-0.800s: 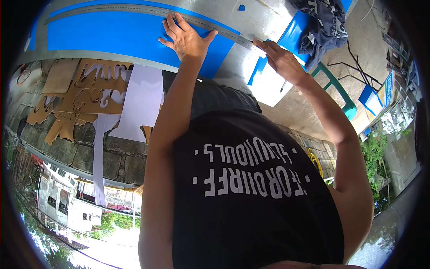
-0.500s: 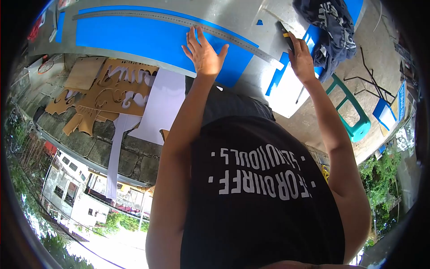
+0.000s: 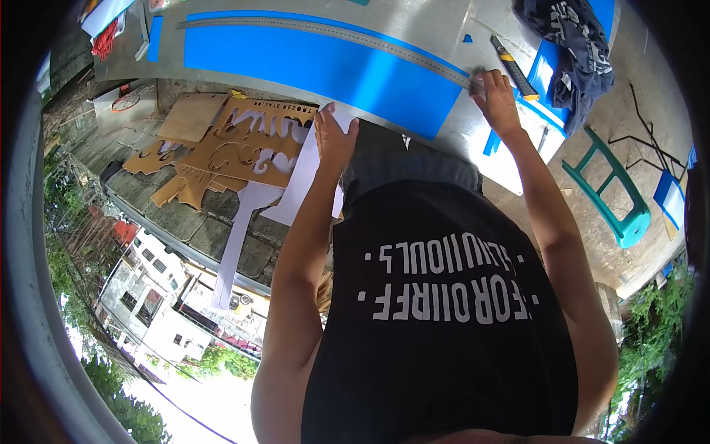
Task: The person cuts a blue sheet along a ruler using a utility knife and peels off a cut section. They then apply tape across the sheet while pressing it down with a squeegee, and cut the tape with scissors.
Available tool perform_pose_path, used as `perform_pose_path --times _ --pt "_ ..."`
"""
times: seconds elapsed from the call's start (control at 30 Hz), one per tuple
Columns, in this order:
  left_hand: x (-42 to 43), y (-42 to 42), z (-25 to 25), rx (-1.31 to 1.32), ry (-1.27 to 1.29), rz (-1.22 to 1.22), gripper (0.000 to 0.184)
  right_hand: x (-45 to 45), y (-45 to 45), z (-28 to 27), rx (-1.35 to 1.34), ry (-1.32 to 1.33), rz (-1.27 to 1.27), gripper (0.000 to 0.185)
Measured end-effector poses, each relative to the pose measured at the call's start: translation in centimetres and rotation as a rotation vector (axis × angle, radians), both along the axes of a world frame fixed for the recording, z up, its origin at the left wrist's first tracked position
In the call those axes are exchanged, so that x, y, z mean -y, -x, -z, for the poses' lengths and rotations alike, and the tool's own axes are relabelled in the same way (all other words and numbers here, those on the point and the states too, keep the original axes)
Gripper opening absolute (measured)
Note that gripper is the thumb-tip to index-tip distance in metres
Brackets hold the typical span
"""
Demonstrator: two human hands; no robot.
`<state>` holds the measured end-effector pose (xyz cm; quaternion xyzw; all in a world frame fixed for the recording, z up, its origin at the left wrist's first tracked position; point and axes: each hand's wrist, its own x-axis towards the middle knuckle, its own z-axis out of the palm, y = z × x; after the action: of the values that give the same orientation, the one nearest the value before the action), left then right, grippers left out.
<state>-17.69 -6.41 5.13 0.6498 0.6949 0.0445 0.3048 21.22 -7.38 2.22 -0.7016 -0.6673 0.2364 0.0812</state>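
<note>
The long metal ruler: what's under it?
Blue sheet shows along both sides of the ruler, so it likely runs underneath. The ruler's left end pokes slightly past it, over grey tabletop. Any line or cut directly beneath is covered.

The person wears a black sleeveless shirt (image 3: 444, 362), cut away at the shoulders so that both arms are bare. White block lettering (image 3: 444, 307) crosses the chest in two rows, upside down in this view, with "FOR" readable in the near row and small white square dots at the left and right ends. Beyond the far hem shows a dark grey lower garment (image 3: 414, 174), creased.
</note>
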Motion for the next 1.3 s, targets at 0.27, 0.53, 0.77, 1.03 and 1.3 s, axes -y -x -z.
perform_pose_path --times 0.27,0.53,0.77,1.03,1.3 --pt "-1.4 6.8 1.4 0.133 0.074 0.007 0.060 0.0 0.5 0.9 0.034 0.028 -0.040 0.036" --pt "-5.1 11.0 3.1 0.220 0.087 0.064 0.050 -0.7 1.6 -0.4 0.079 0.201 -0.003 0.031" --pt "-8.8 14.3 3.6 0.246 0.130 0.172 0.043 -0.3 3.1 -3.9 -0.168 0.363 0.183 0.024" --pt "-20.9 18.6 2.6 -0.091 0.043 -0.255 0.080 -3.1 6.7 -17.8 -0.111 0.085 0.288 0.031" --pt "-33.8 31.3 6.2 -0.185 0.135 -0.733 0.122 -7.3 5.3 -25.7 -0.058 -0.066 0.272 0.035"
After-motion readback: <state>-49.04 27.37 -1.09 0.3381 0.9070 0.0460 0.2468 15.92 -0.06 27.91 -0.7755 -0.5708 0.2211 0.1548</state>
